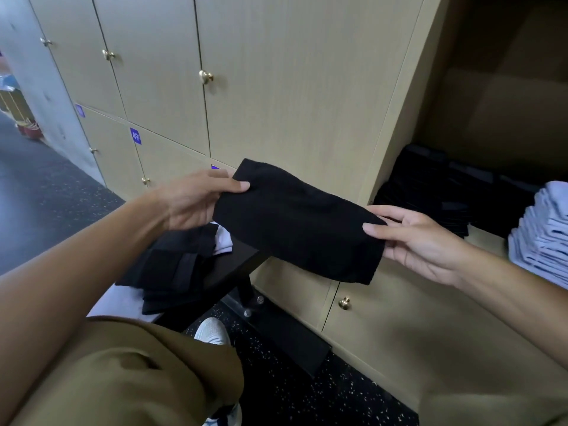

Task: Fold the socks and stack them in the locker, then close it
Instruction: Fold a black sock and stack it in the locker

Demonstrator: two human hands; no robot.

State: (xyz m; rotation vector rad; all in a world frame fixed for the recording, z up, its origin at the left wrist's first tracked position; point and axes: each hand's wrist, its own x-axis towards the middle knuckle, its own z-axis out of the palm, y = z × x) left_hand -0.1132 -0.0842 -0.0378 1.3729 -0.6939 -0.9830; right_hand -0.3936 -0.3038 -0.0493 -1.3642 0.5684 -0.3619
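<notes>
Black sock point(299, 222) is pinched at both ends, thumb over fingers, by left hand point(196, 199) and right hand point(421, 241). Edges should be kept aligned, then it's laid flat on the black stack point(430, 186) in the open locker point(485, 235).

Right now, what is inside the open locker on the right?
Inside the open locker lie folded black socks and, nearer the front, a stack of light blue socks. The frame edge cuts off its right side, and its back is too dark to judge.
</notes>
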